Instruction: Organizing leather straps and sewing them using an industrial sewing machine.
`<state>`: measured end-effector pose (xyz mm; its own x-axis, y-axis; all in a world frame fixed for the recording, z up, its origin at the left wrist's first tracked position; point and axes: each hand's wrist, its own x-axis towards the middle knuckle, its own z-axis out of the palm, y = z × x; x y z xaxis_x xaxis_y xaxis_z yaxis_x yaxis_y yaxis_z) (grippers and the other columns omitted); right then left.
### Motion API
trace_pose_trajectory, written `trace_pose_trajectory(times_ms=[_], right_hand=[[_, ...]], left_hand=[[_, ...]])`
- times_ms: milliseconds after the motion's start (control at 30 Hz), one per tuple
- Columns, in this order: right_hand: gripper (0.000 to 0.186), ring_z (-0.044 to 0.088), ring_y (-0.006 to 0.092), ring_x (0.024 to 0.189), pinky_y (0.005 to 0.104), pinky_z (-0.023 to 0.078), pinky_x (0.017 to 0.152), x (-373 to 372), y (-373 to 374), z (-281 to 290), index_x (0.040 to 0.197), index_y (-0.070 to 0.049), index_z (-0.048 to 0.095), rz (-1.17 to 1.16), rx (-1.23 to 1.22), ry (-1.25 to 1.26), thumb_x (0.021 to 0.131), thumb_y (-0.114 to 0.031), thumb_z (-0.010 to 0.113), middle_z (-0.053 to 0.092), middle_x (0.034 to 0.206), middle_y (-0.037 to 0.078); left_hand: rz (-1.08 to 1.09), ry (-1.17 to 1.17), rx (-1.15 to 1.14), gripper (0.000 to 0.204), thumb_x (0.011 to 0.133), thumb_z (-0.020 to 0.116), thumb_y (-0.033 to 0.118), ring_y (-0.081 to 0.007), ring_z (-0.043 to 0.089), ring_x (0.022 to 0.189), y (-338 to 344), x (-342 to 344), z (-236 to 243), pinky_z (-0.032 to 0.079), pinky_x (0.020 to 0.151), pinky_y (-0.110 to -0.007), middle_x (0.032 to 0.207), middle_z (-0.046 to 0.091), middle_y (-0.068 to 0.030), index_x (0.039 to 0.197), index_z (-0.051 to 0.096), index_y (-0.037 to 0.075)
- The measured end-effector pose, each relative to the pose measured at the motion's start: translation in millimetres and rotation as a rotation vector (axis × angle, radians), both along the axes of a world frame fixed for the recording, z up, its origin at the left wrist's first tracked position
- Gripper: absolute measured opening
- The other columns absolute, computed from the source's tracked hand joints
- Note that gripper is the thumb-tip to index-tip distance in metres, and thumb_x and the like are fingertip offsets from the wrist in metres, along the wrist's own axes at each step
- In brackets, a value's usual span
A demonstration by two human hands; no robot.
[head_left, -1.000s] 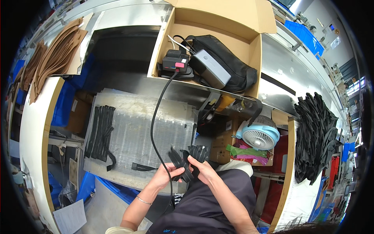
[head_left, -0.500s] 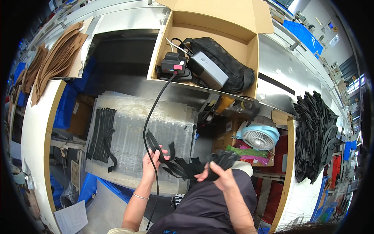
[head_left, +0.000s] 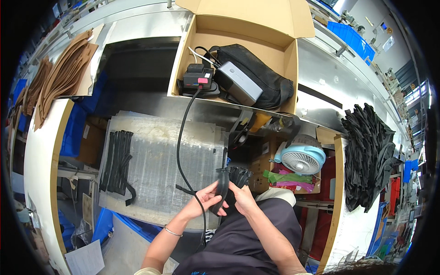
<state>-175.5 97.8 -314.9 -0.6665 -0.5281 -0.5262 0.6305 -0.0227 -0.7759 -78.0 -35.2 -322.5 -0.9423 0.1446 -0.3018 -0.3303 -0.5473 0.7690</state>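
Observation:
In front of my lap, my left hand has its fingers closed round a black fabric strip, which stands upright between my hands. A thin black end sticks out to the left of that hand. My right hand is close beside it, thumb and fingers gripping a bundle of black strips whose loose ends fan out above the fingers. Part of the bundle is hidden behind the hand. Left of my hands, several black strips lie side by side on a worn translucent board; one end curls at the bottom.
A black cable hangs from a device in an open cardboard box and crosses my left wrist area. A power bank and mesh pouch lie in the box. A blue-white fan stands right, near a black pile. Brown strips lie left.
My left hand has moved right, and my right hand has come left to meet it. The strips that hung between them are now gathered upright. The view has shifted slightly.

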Motion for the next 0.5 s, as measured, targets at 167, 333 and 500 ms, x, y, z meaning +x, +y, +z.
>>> trace_pose_trajectory(times_ms=[167,333,500], right_hand=[[0.035,0.062,0.0163,0.072,0.0286,0.049,0.059,2.0,3.7,6.1,0.103,0.002,0.059,-0.03,-0.133,-0.282,0.094,-0.029,0.046,0.065,0.091,0.012],[0.023,0.064,0.0201,0.079,0.0304,0.054,0.07,6.1,1.4,12.7,0.105,0.0,0.055,0.095,-0.023,-0.003,0.087,-0.014,0.058,0.065,0.09,0.012],[0.012,0.066,0.0237,0.072,0.0341,0.055,0.068,-4.7,17.0,32.0,0.094,0.002,0.057,0.052,-0.092,-0.119,0.086,-0.006,0.057,0.064,0.08,0.014]], left_hand=[[0.139,0.041,-0.04,0.082,0.087,0.05,-0.004,-0.0199,0.064,0.076,13.8,-0.8,-2.4,0.056,0.064,-0.032,0.106,0.055,-0.0149,0.144,-0.004,0.018],[0.178,0.015,-0.091,0.071,0.087,0.05,-0.004,-0.0174,0.064,0.075,7.6,7.8,-29.7,0.055,0.068,-0.03,0.104,0.058,-0.0146,0.144,0.011,0.014],[0.206,-0.002,-1.354,0.026,0.083,0.056,0.007,-0.0275,0.055,0.1,-40.2,18.1,-82.8,0.043,0.086,-0.035,0.103,0.059,-0.0107,0.108,0.06,0.009]])
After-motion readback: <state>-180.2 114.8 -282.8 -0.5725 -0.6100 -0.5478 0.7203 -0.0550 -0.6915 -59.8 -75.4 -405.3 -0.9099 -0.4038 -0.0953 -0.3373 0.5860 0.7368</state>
